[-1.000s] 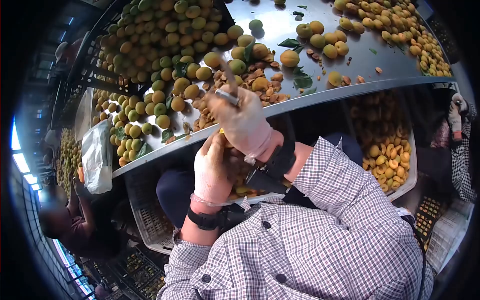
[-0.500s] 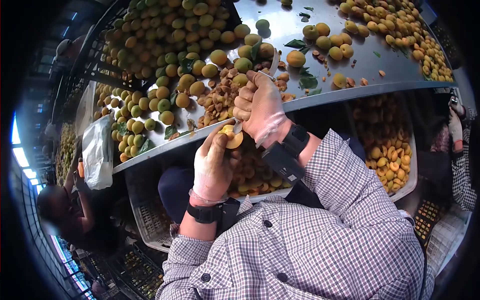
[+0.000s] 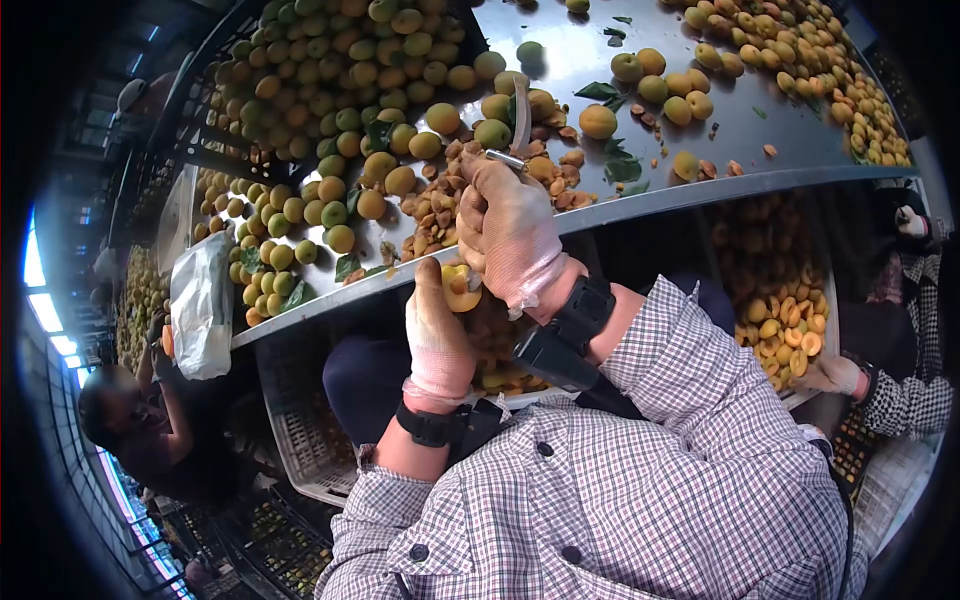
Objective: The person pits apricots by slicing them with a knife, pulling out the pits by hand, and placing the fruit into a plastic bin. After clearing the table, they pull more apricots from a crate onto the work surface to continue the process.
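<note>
My left hand (image 3: 437,340), in a thin pale glove, pinches a cut apricot (image 3: 462,293) between thumb and fingers just below the table edge. The yellow flesh shows at its top. Close above it, my gloved right hand (image 3: 512,225) is closed round a knife (image 3: 521,118). A pale curved end and a metal part of it stick up past the thumb; its other end is hidden by my fingers. Beyond my right hand lies a heap of brown apricot stones (image 3: 432,208) on the metal table, with whole apricots (image 3: 381,165) around it.
The metal table (image 3: 740,125) slopes across, with leaves and more apricots. A black crate (image 3: 235,140) spills fruit at left; a white plastic bag (image 3: 200,305) hangs off the edge. Crates of halves (image 3: 785,330) stand below. A co-worker's hand (image 3: 835,376) touches the right crate.
My right hand has drawn slightly away from the apricot, and the knife's pale end has swung upright. My left hand has turned a little. A co-worker's hand has come to the right crate.
</note>
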Motion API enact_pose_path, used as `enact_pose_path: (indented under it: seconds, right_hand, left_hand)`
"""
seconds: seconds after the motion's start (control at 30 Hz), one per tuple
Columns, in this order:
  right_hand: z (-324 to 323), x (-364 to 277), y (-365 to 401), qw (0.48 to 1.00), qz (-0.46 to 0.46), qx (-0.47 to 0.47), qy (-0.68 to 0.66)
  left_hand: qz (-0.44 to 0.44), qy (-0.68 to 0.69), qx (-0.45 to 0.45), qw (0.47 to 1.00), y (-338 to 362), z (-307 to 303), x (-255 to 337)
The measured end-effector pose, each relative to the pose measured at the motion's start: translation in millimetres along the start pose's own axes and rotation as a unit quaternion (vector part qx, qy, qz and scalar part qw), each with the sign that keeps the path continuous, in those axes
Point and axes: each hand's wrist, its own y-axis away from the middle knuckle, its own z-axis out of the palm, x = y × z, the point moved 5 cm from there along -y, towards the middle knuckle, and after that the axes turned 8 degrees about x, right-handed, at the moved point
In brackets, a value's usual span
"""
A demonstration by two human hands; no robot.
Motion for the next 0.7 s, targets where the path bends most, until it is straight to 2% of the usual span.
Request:
enact_pose_path:
  seconds: [0.03,0.13,0.23,0.27,0.3,0.33,0.37,0.4,0.47,0.5,0.57,0.6,0.67,0.7]
  right_hand:
    - [-0.4,0.1,0.4,1.0,0.003,0.007,0.012]
    - [-1.4,-0.5,-2.3,0.998,0.046,0.025,0.036]
    - [-3.4,3.8,-9.6,0.998,0.043,0.007,0.04]
    - [-1.0,2.6,-7.7,0.997,0.031,0.005,0.071]
    - [-0.9,3.2,-7.2,0.997,0.032,0.006,0.071]
    - [2.3,1.8,-6.5,0.996,0.008,-0.025,0.085]
    - [5.5,0.5,-5.4,0.993,-0.015,-0.056,0.099]
    - [4.8,0.2,-3.1,0.993,-0.014,-0.056,0.1]
    - [8.2,-2.2,3.8,0.98,-0.047,-0.106,0.16]
    - [7.2,1.6,3.3,0.98,-0.045,-0.106,0.161]
    - [16.4,-4.9,9.3,0.928,-0.231,-0.165,0.24]
    - [17.6,-4.9,12.1,0.928,-0.229,-0.166,0.242]
    - [19.9,0.8,18.1,0.946,-0.144,-0.186,0.223]
    - [19.5,3.1,18.9,0.946,-0.142,-0.186,0.224]
  left_hand:
    - [-0.033,0.059,0.045,0.997,0.4,-1.2,-2.3]
    - [-0.011,0.04,0.055,0.998,-6.4,-6.4,-21.2]
    - [0.022,0.01,0.041,0.999,-10.7,-3.4,-26.9]
    - [-0.022,0.081,0.012,0.996,-3.5,4.2,-14.3]
    - [-0.022,0.081,0.012,0.996,-0.4,5.0,-7.9]
    - [0.061,-0.049,-0.009,0.997,2.6,6.9,2.6]
    - [0.142,-0.179,-0.03,0.973,5.8,10.0,11.5]
    - [0.142,-0.179,-0.029,0.973,7.1,8.5,14.7]
    - [0.105,-0.115,-0.087,0.984,9.3,9.6,16.6]
    - [0.104,-0.115,-0.086,0.984,9.6,8.6,17.9]
    - [-0.001,-0.057,-0.083,0.995,7.4,7.6,11.1]
    - [-0.002,-0.056,-0.081,0.995,7.0,8.4,11.4]
    - [-0.156,0.044,-0.054,0.985,7.8,9.0,-1.8]
    - [-0.157,0.046,-0.053,0.985,6.2,7.7,1.5]
